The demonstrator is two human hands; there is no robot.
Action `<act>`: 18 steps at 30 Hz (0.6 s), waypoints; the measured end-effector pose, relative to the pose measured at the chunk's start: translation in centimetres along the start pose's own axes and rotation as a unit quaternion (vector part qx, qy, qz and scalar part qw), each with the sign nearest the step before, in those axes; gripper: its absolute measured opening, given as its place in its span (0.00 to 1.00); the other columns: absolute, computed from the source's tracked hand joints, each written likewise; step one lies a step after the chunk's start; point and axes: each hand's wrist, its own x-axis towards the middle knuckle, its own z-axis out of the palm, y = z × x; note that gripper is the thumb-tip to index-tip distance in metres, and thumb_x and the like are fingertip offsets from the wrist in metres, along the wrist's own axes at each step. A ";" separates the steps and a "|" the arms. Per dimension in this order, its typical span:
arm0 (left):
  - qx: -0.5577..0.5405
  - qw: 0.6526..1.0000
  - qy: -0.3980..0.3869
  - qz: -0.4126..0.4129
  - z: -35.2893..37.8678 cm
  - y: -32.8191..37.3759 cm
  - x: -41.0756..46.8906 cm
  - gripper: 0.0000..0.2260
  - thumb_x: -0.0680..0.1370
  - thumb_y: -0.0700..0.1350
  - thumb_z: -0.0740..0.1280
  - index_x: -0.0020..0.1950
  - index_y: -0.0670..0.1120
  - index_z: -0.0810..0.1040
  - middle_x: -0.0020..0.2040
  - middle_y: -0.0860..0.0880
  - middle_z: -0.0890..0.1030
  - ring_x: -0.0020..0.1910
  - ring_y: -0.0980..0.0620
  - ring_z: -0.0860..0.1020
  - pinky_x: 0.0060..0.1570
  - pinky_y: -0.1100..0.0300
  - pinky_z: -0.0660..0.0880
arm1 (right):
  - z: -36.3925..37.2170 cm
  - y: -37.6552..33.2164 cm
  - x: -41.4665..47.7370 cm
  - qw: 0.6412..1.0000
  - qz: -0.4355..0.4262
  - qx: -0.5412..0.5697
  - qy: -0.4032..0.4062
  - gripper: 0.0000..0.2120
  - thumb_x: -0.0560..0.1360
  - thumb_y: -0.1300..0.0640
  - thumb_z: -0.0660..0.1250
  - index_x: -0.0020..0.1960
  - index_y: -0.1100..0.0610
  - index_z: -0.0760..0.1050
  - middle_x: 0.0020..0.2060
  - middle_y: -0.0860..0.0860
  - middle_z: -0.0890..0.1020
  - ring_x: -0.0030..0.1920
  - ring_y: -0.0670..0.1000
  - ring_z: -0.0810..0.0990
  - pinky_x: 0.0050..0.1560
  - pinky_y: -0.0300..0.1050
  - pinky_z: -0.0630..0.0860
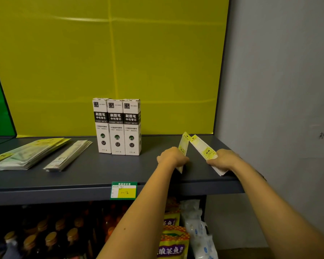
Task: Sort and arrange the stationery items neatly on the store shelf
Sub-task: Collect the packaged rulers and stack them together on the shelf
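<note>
My left hand (172, 157) grips a bundle of narrow yellow-topped refill packets (183, 143), standing on edge on the grey shelf (101, 174). My right hand (225, 158) grips a second, similar bundle of packets (202, 148) that leans away to the back left. The tops of the two bundles nearly meet. Three white refill boxes (117, 127) stand upright side by side to the left of my hands. Further left lie a narrow stack of packets (68, 156) and a wider fanned stack of yellow-headed packets (28, 154).
A yellow back panel (110, 62) closes the shelf behind, and a grey wall (279, 90) bounds it on the right. A green price tag (123, 190) hangs on the shelf's front edge. Bottles (51, 238) and food bags (173, 240) fill the shelf below.
</note>
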 end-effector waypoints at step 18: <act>-0.446 0.872 -0.075 0.188 -8.5 -8.0 -12.0 0.09 0.80 0.39 0.56 0.60 0.44 0.68 0.42 0.47 0.82 0.26 0.53 0.78 0.29 0.65 0.77 | 0.1 -3.6 -10.8 0.866 -0.158 0.467 0.077 0.06 0.78 0.55 0.60 0.52 0.56 0.70 0.33 0.55 0.79 0.29 0.52 0.77 0.31 0.42 0.73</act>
